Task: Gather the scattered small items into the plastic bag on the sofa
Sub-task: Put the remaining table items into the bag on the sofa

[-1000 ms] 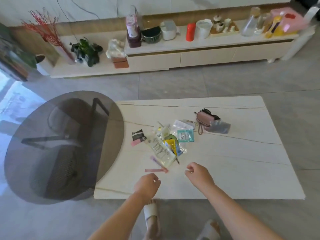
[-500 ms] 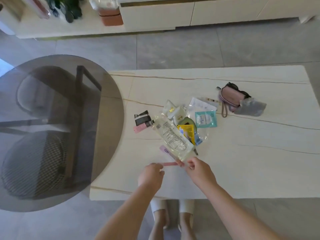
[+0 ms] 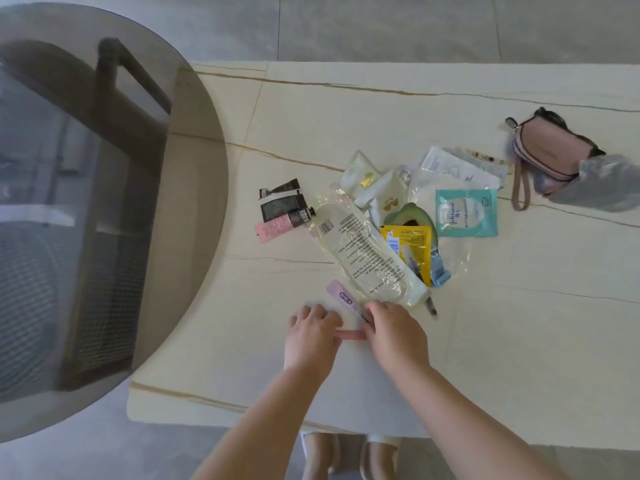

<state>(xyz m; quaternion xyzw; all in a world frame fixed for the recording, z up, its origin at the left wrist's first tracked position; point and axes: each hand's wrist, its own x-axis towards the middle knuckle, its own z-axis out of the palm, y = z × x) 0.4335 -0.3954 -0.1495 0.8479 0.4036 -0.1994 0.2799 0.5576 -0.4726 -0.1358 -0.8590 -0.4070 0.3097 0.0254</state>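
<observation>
Marble-look table (image 3: pixel 519 341) fills the view more closely than a second ago, as the person has leaned in over the pile. Smoked glass round top (image 3: pixel 86 202) overlaps its left edge. Near the far right lies a pink pouch (image 3: pixel 550 150). At the centre, the clear plastic bag (image 3: pixel 367 258) lies among the sachets, with black and pink tubes (image 3: pixel 282 209) just to its left; no sofa is visible. Both hands, apart a second ago, now meet: the left hand (image 3: pixel 313 336) and right hand (image 3: pixel 394 336) each pinch an end of a thin pink stick (image 3: pixel 349 335), beside a lilac strip (image 3: pixel 343 299). Gathering has likely just begun.
</observation>
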